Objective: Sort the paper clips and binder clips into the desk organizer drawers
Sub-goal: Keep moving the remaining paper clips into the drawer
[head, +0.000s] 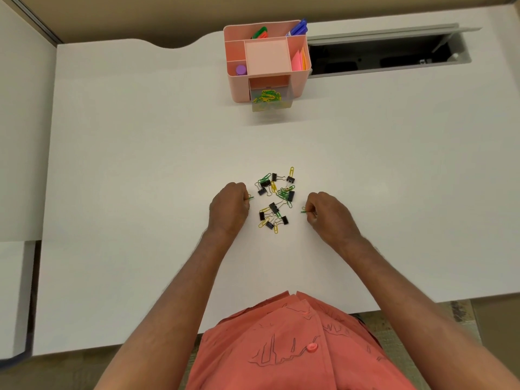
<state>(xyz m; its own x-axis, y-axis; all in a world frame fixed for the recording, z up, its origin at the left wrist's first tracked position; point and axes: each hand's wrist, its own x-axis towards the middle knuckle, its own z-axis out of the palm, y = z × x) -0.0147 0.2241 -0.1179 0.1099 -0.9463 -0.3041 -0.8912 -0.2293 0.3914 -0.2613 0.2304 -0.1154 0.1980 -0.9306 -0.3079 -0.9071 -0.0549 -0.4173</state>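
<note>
paper clips mixed with black binder clips in pile on desk. left hand just left of pile, pinching green clip; right hand just right, pinching another. beyond pile, pink organizer, clear drawer pulled out holding clips.

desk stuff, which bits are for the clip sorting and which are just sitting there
For the job:
clip pile
open drawer with paper clips
organizer
left hand and right hand, each pinching a green clip

Just lying about:
markers
sticky notes
purple cap
cable slot
</note>
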